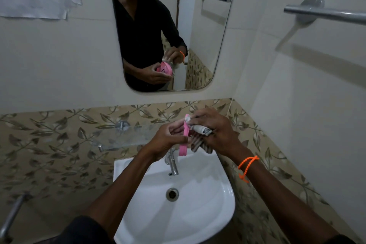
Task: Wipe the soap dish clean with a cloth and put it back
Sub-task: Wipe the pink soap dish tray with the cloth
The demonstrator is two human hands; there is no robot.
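Below us sits the white sink [208, 214] with its steel tap [172, 166]. Above the tap, our left hand [168, 140] pinches the pink soap dish [184, 140] — it stands on edge. Our right hand [215, 128] curls round a striped cloth [200, 136], pressed against the dish. Behind — the mirror [208, 25].

A white sink [208, 222] is seen at bottom centre, a mirror [206, 31] is hung at top centre, and leaf-patterned tiles [59, 136] are laid across the middle
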